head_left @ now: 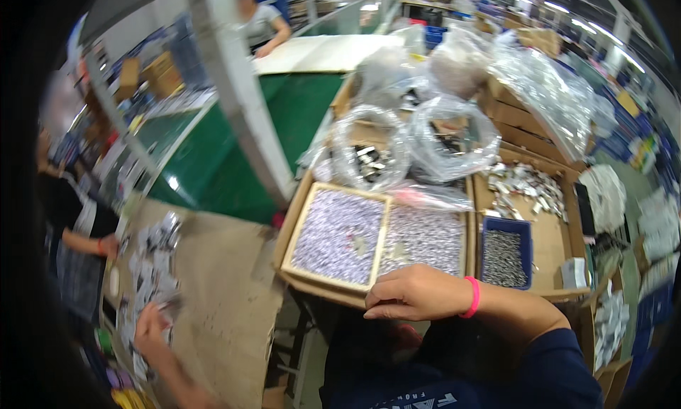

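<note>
My left hand (pixel 150 332) reaches over the cardboard-covered table at the left, its fingers closed on a small clear-grey packet (pixel 169 302), blurred. Beneath and beyond it lies a strip of loose silvery packets (pixel 152 249). My right hand (pixel 408 293), a pink band on its wrist, is at the front edge of a carton, fingers curled and pressed together; the inside of the hand is hidden. Just beyond it a wooden-framed tray (pixel 381 249) holds many tiny whitish pieces. Similar pieces (pixel 425 235) fill the section to its right.
A blue bin (pixel 530 246) of small dark metal parts stands right, below loose silvery pieces (pixel 528 185). Clear plastic bags (pixel 454 136) hold dark parts behind the trays. A post (pixel 237 90) rises by the green conveyor (pixel 284 111). One person works at left, another beyond the conveyor.
</note>
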